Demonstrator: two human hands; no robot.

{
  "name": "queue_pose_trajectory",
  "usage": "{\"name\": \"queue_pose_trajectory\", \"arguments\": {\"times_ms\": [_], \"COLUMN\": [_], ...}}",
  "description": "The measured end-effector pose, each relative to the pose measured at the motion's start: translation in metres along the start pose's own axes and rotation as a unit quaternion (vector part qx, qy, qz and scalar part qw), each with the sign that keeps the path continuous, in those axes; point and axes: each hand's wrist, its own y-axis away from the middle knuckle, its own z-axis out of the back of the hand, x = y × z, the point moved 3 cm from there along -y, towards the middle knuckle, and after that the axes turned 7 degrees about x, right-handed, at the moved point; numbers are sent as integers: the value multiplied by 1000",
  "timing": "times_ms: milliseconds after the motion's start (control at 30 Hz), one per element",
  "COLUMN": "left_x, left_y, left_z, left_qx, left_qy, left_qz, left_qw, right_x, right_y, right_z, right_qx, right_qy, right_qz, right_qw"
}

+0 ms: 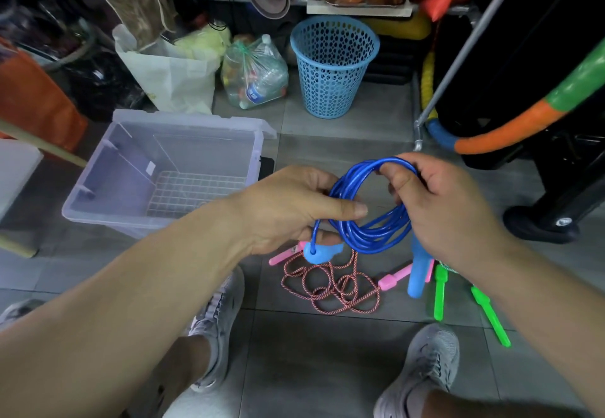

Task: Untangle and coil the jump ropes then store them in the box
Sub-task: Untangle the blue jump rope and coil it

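Observation:
A blue jump rope [370, 231] is wound into a coil of several loops held above the floor. My left hand [288, 208] grips the coil's left side, one light-blue handle [322, 251] poking out below it. My right hand [438, 201] pinches the coil's top right, and the other light-blue handle [419, 277] hangs beneath it. On the tiles below lies a tangled red-and-white rope [330, 286] with pink handles [393, 278]. Two green handles [440, 293] lie to its right, their rope mostly hidden by my right arm. The clear plastic box [131, 169] stands open at the left.
A blue mesh basket [332, 64] stands behind, next to a bag of plastic bottles [253, 74] and a white bag [170, 80]. A foam-wrapped hoop [523, 123] and black stand base [540, 224] are at the right. My shoes [216, 322] rest on the grey tiles.

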Motion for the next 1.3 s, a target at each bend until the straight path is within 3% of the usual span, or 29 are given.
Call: {"name": "queue_pose_trajectory", "arguments": {"times_ms": [233, 367, 533, 667, 767, 833, 933, 1033, 1100, 1167, 1300], "left_x": [7, 1, -4, -6, -8, -7, 0, 8, 12, 12, 7], "left_y": [-7, -1, 3, 4, 4, 4, 4, 3, 2, 2, 5], "left_z": [-6, 2, 15, 20, 30, 33, 28, 12, 2, -6, -12], "left_qx": [-95, -89, -93, -101, -127, -128, -88, -1, 49, 87, 137], "left_qy": [-28, -42, -55, -28, -50, -83, -141, -190, -178, -162, -108], "left_qz": [-67, -76, -58, -61, -67, -55, -20, 9, 14, 10, 1], "left_qw": [993, 992, 992, 993, 988, 987, 986, 982, 983, 983, 985], "right_x": [-2, -11, -29, -31, -30, -24, -16, -8, -5, -6, -15], "right_y": [-2, -5, -4, 2, 3, 3, -3, -12, -18, -19, -21], "right_z": [3, 11, 26, 29, 31, 32, 41, 45, 45, 42, 38], "right_qx": [-22, 89, 247, 294, 300, 275, 119, 71, 71, 44, -28], "right_qy": [10, -16, 22, 201, 211, 135, -111, -376, -415, -394, -356], "right_qz": [-3, -24, -103, -109, -112, -105, -113, -116, -73, -35, -39], "right_qw": [1000, 996, 963, 928, 923, 946, 980, 917, 904, 917, 933]}}
